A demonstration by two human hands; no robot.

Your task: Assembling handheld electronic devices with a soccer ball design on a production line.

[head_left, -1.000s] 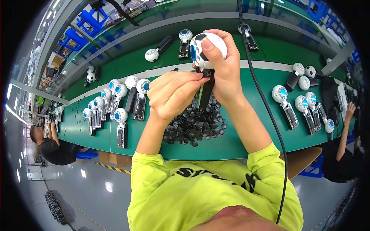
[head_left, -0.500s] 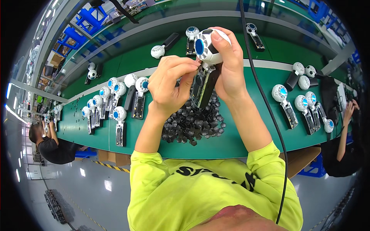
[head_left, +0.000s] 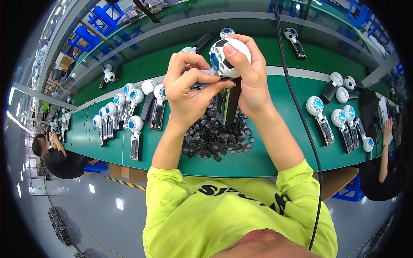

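Observation:
My right hand (head_left: 254, 81) is wrapped round a handheld fan (head_left: 234, 64) with a round, football-patterned white and black head and a blue disc on its front. The fan's dark handle (head_left: 227, 105) hangs down, tilted slightly, with its inside partly exposed. At the neck, the thumb and forefinger of my left hand (head_left: 185, 88) are pinched close together and touch the fan. Whatever lies between those fingertips is too small or hidden to name. Under both hands spreads a heap of small black pentagon pieces (head_left: 211, 139) on the green table (head_left: 254, 165).
Several similar fans (head_left: 135, 124) lie at the left, more fans (head_left: 340, 118) at the right. A black cable (head_left: 297, 103) hangs down just right of my right arm. A metal rail and green conveyor (head_left: 318, 64) run behind. Co-workers sit at both sides, one person (head_left: 60, 159) at the left.
The fan has tipped and shifted a little left and down in my right hand. My left thumb has moved across the neck onto the top of the handle.

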